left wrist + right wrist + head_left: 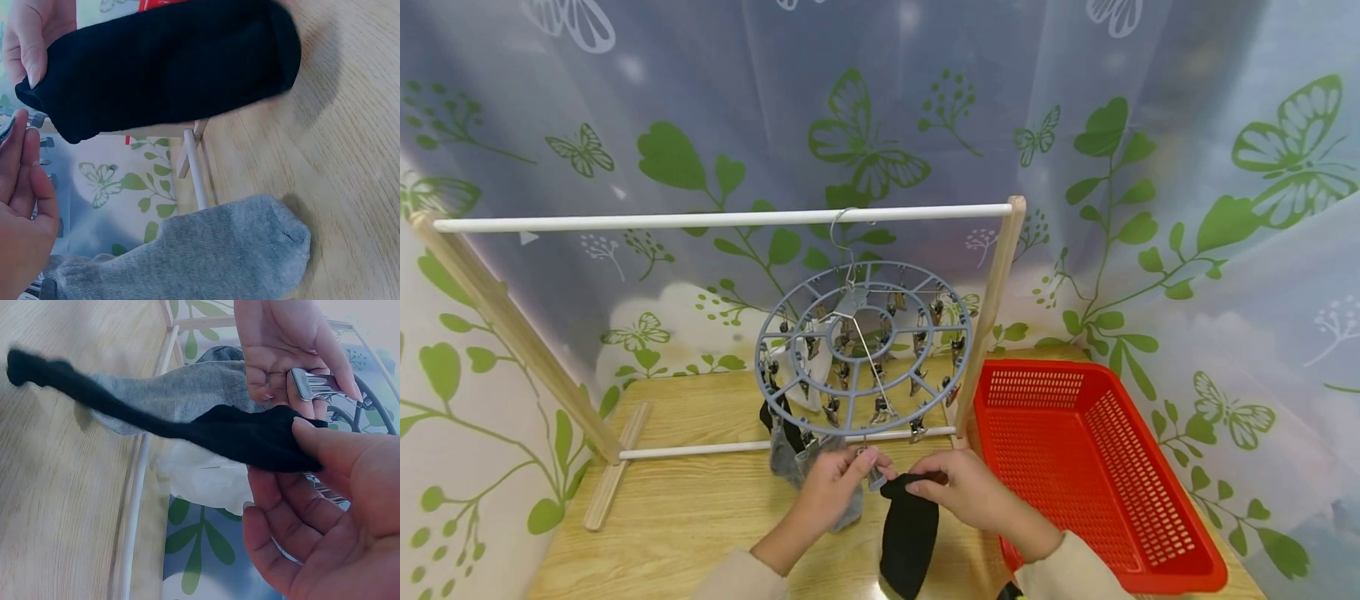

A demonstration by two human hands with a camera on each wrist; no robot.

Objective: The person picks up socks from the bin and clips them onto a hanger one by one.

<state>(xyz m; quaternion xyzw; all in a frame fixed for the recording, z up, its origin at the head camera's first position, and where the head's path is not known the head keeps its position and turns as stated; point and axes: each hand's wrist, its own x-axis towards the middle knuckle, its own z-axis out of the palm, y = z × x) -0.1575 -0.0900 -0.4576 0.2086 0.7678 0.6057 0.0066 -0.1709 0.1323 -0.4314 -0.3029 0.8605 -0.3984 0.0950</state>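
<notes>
Dangling over the worktop [700, 508], a black sock [910, 533] is pinched at its cuff by the right hand [970, 492]; a metal clip [876, 477] is pinched by the left hand [831, 487], beside the red basket [1150, 500].

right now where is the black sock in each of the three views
Head: black sock hangs low at centre, its top pinched by the right hand, beside the left hand.
Left wrist: it fills the top, lying sideways above the grey sock.
Right wrist: it stretches from upper left to centre right, its end under the right thumb.
Shared landmark: the grey sock, next to the black one in every view.
</notes>
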